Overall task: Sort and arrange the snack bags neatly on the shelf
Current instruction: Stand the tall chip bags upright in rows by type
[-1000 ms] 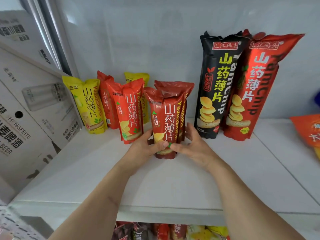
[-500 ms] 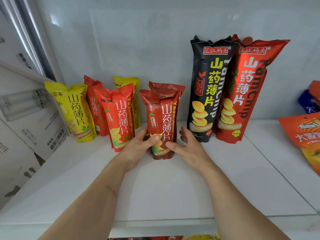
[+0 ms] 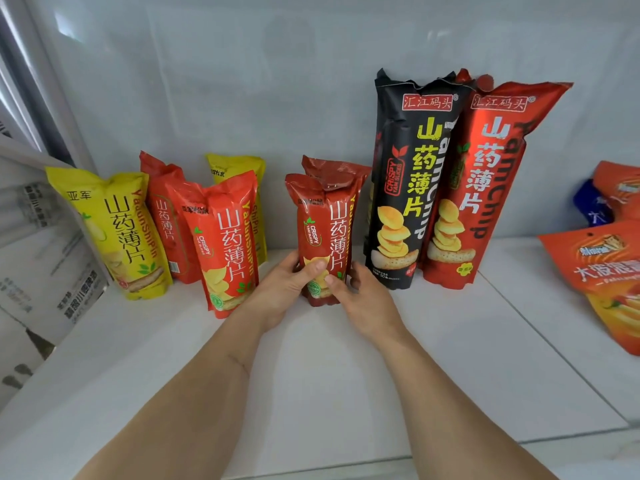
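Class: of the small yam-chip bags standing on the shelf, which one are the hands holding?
The dark red small bag in the middle; left hand and right hand clasp its base. The yellow and orange-red small bags stand untouched to its left.

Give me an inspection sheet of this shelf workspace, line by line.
Surface: white shelf, bare in front, with a seam on the right.
Job's things: dark red yam chip bag upright at centre, a second one right behind it; yellow yam chip bag and orange-red yam chip bag upright on the left, two more bags behind them; tall black yam chip bag and tall red yam chip bag leaning on the back wall.
Clutter: orange snack bags lying at the right edge; blue pack behind.
Grips: left hand and right hand both holding the dark red bag's base.
Cables: nothing seen.
Surroundings: printed cardboard box at left.
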